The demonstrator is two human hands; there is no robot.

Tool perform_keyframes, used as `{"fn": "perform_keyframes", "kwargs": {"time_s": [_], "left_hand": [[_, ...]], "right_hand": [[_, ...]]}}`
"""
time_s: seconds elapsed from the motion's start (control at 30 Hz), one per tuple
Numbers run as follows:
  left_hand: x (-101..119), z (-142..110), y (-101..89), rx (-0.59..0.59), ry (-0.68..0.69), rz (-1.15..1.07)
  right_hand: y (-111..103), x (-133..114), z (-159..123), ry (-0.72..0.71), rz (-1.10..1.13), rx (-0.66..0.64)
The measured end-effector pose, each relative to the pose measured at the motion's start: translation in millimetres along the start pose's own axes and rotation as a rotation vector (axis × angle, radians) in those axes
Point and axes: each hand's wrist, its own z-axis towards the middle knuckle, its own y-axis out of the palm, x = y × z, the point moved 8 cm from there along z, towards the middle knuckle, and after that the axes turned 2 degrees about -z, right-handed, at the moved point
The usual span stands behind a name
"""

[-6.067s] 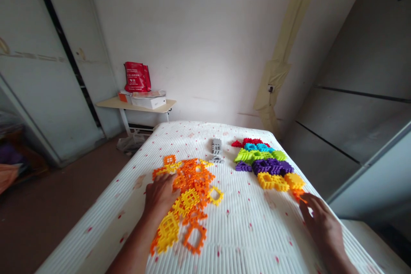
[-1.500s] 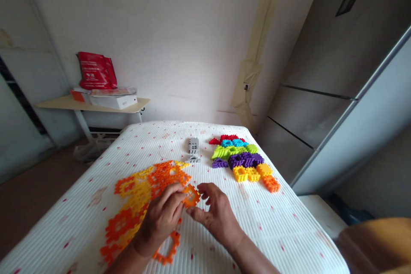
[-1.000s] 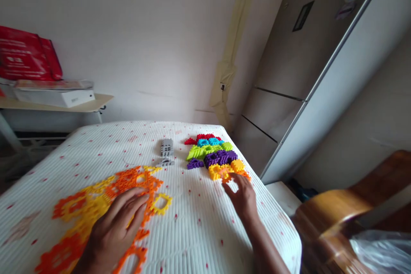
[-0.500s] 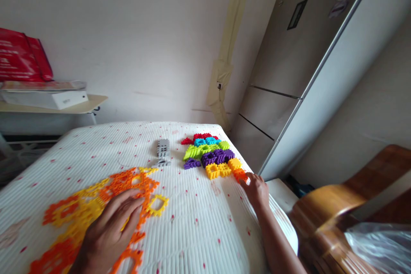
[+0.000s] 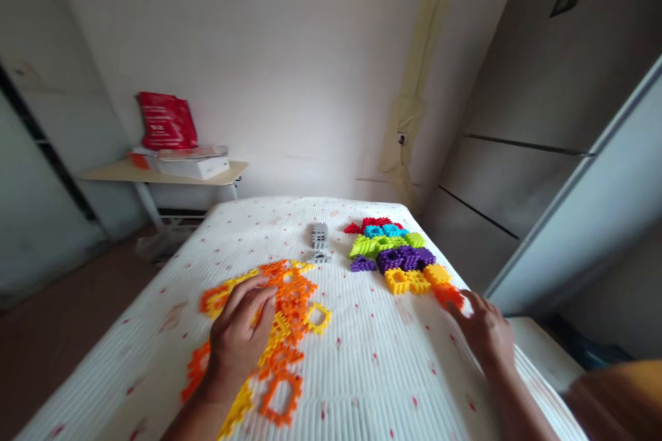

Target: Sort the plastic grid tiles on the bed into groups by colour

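Note:
My left hand (image 5: 241,331) hovers over or rests on a loose spread of flat orange and yellow toothed puzzle pieces; its fingers are curved, with a gap by the thumb and nothing visible in it. Part of the spread is hidden beneath it. A yellow ring-shaped piece (image 5: 317,318) and an orange ring-shaped piece (image 5: 282,397) lie at the spread's right side. On the right, my right hand (image 5: 485,332) has its fingertips closed on an orange block (image 5: 447,295) at the table's right edge. That block sits beside a yellow-orange block (image 5: 437,274).
Rows of assembled blocks stand at the far right: red (image 5: 376,223), blue (image 5: 383,229), green (image 5: 383,244) and purple (image 5: 406,258). Grey pieces (image 5: 319,236) lie mid-table. The fridge (image 5: 496,179) rises beyond the right edge; a side table (image 5: 111,171) holds a red bag (image 5: 165,120).
The view has swung left, so everything appears further right. My right hand stays at the orange block, and my left hand stays over the orange and yellow pieces.

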Motion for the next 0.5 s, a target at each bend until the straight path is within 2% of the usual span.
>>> {"fn": "perform_keyframes", "kwargs": {"time_s": [0.1, 0.13, 0.17, 0.23, 0.33, 0.4, 0.5], "left_hand": [[-73.3, 2.9, -26.7, -0.025, -0.447, 0.148], [-101.4, -1.8, -32.3, -0.099, -0.619, 0.215], [-121.8, -3.4, -37.6, -0.144, -0.681, 0.248], [-156.1, -7.3, -41.5, -0.229, -0.745, 0.280], [-189.2, -18.7, -28.6, -0.395, -0.796, 0.302], [-197.6, -26.0, -17.1, -0.471, -0.800, 0.327], [-199.0, -33.7, -3.7, -0.556, -0.784, 0.365]], "right_hand": [[-6.9, 1.8, -0.6, -0.049, 0.023, 0.150], [-9.4, -0.4, -1.0, -0.078, 0.035, 0.184], [-12.5, -3.7, -1.7, -0.109, 0.043, 0.217], [-17.8, -13.4, -3.8, -0.183, 0.058, 0.260], [-20.7, -27.3, -7.0, -0.282, 0.088, 0.279], [-20.2, -32.3, -8.5, -0.324, 0.106, 0.288], [-17.2, -34.4, -9.8, -0.360, 0.115, 0.291]]}}
